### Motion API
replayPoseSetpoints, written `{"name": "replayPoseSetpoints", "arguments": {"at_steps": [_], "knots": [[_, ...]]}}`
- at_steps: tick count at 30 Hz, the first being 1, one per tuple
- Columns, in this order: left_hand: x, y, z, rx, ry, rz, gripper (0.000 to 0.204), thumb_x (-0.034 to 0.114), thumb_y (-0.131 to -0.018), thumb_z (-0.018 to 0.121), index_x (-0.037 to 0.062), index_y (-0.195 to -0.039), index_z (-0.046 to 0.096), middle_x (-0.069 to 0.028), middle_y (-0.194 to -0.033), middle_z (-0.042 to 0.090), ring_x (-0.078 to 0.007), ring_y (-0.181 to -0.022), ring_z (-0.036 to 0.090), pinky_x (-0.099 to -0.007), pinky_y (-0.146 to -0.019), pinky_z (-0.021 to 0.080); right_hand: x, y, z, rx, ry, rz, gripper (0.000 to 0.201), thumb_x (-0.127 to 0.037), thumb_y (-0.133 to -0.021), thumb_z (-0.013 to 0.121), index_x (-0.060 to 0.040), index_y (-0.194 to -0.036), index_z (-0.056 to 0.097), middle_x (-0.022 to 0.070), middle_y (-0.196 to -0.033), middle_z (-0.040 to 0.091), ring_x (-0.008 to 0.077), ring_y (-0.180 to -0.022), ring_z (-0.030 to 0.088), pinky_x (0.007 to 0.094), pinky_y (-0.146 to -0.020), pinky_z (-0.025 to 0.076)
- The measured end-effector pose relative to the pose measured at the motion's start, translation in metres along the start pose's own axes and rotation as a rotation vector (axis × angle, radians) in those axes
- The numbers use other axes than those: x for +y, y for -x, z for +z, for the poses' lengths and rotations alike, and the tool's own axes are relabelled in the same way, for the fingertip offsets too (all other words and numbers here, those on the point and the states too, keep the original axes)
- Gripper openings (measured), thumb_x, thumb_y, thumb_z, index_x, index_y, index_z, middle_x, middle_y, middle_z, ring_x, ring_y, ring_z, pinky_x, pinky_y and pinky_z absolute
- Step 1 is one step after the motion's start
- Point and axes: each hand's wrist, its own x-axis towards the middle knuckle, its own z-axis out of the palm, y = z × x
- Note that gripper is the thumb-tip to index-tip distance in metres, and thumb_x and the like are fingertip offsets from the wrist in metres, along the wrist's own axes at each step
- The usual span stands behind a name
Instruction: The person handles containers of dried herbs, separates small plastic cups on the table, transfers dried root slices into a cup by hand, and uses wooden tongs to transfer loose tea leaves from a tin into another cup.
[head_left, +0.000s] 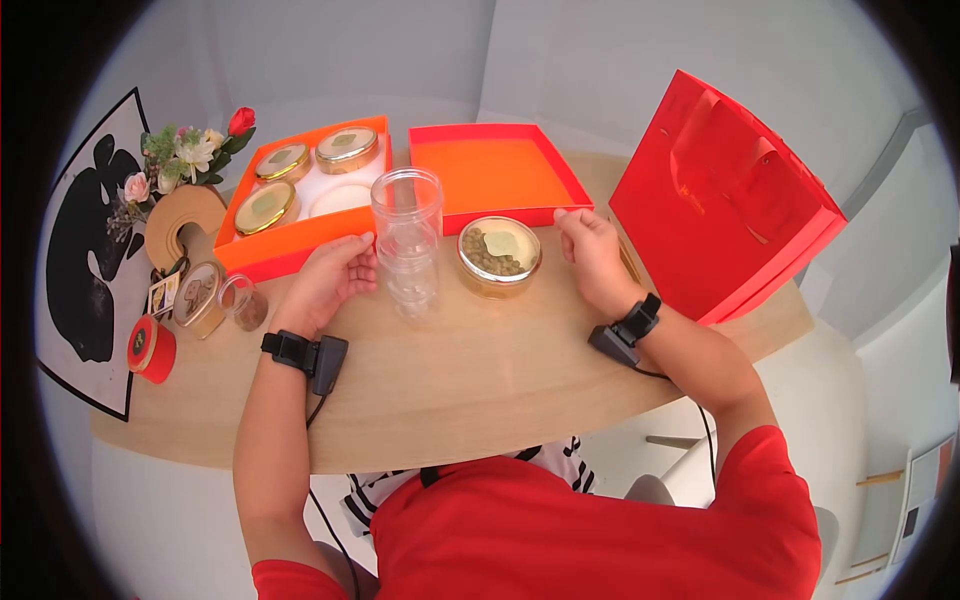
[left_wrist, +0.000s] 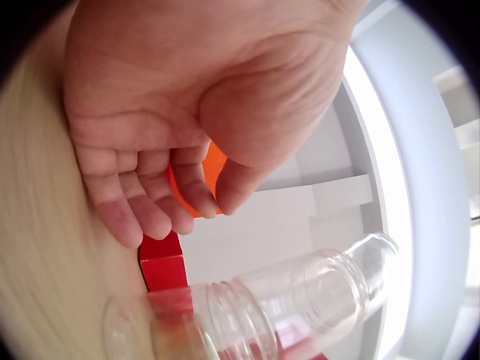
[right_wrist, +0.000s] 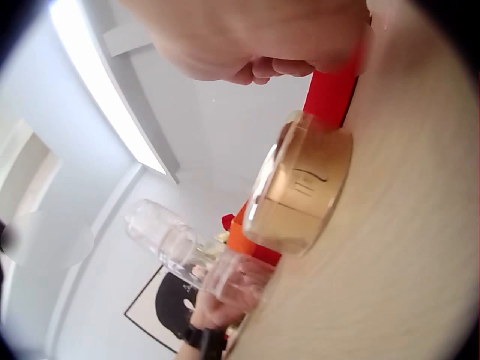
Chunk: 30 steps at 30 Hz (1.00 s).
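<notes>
A stack of clear plastic jars (head_left: 408, 240) stands upright between the hands. To its right sits a round tin (head_left: 499, 258) with a gold rim, a clear lid and greenish round pieces inside. My left hand (head_left: 335, 275), its fingers loosely bent, is beside the jars at the near right corner of the orange box (head_left: 290, 249). In the left wrist view the thumb tip is close to the index fingertip, with no object between. My right hand (head_left: 592, 255) has loosely curled fingers, its fingertips at the near right corner of the red-and-orange lid (head_left: 500, 170).
Three gold-lidded tins (head_left: 347, 147) sit in the box's white insert, beside one vacant round recess. A red paper bag (head_left: 725, 200) stands at the right. Flowers (head_left: 190, 155), a small red tin (head_left: 152, 349), a small clear jar (head_left: 243, 303) and a framed picture (head_left: 90, 260) occupy the left.
</notes>
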Motion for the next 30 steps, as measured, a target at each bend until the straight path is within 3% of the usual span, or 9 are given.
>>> {"name": "replayPoseSetpoints", "arguments": {"at_steps": [2, 7, 13, 16, 26, 30], "knots": [[0.0, -0.001, 0.001, 0.008, 0.003, -0.004, 0.022, 0.032, -0.11, 0.066, 0.0121, -0.1, 0.068, 0.002, -0.091, 0.07, -0.0101, -0.081, 0.067, -0.0268, -0.075, 0.059, 0.003, -0.002, 0.0, -0.056, 0.111, -0.083, 0.024, -0.022, -0.104, 0.072, -0.0095, -0.085, 0.063, -0.0039, -0.067, 0.052, 0.0078, -0.057, 0.044, 0.026, -0.053, 0.032], [0.001, 0.0, 0.002, 0.014, -0.007, -0.028, 0.022, 0.031, -0.11, 0.066, 0.0112, -0.101, 0.068, 0.0012, -0.092, 0.07, -0.0104, -0.083, 0.067, -0.0265, -0.076, 0.059, 0.007, -0.004, -0.001, -0.058, -0.173, 0.07, 0.027, -0.023, -0.103, 0.073, -0.0117, -0.081, 0.061, -0.0033, -0.068, 0.054, 0.0086, -0.057, 0.045, 0.0269, -0.054, 0.033], [0.002, 0.001, 0.003, 0.032, -0.013, -0.009, 0.024, 0.033, -0.111, 0.065, 0.0109, -0.102, 0.068, 0.0008, -0.093, 0.071, -0.0098, -0.084, 0.068, -0.026, -0.077, 0.058, 0.008, 0.01, 0.003, -0.049, -0.183, 0.131, 0.028, -0.023, -0.103, 0.072, -0.0131, -0.08, 0.06, -0.0031, -0.068, 0.055, 0.0087, -0.056, 0.045, 0.0259, -0.053, 0.033], [0.002, 0.002, 0.003, 0.003, -0.011, 0.002, 0.025, 0.035, -0.111, 0.065, 0.0112, -0.102, 0.069, 0.0009, -0.093, 0.071, -0.0097, -0.084, 0.068, -0.026, -0.077, 0.058, 0.008, 0.018, 0.008, -0.078, -0.16, 0.129, 0.029, -0.023, -0.105, 0.071, -0.0123, -0.081, 0.058, -0.0014, -0.07, 0.055, 0.0113, -0.06, 0.049, 0.0271, -0.057, 0.037], [0.001, 0.003, 0.005, -0.014, -0.011, -0.001, 0.026, 0.036, -0.11, 0.066, 0.012, -0.1, 0.069, 0.0016, -0.093, 0.071, -0.0094, -0.083, 0.068, -0.0255, -0.076, 0.057, 0.014, 0.018, 0.008, -0.074, -0.088, 0.066, 0.03, -0.024, -0.105, 0.071, -0.0126, -0.081, 0.059, -0.0011, -0.07, 0.056, 0.0103, -0.06, 0.049, 0.0266, -0.056, 0.036], [0.0, 0.002, 0.005, -0.021, -0.015, -0.014, 0.026, 0.035, -0.11, 0.066, 0.0119, -0.1, 0.069, 0.0013, -0.093, 0.071, -0.0098, -0.083, 0.068, -0.0258, -0.076, 0.058, 0.013, 0.014, 0.003, -0.202, -0.082, 0.089, 0.028, -0.022, -0.107, 0.069, -0.0104, -0.084, 0.059, -0.0006, -0.072, 0.056, 0.0106, -0.063, 0.049, 0.0267, -0.059, 0.036]]}}
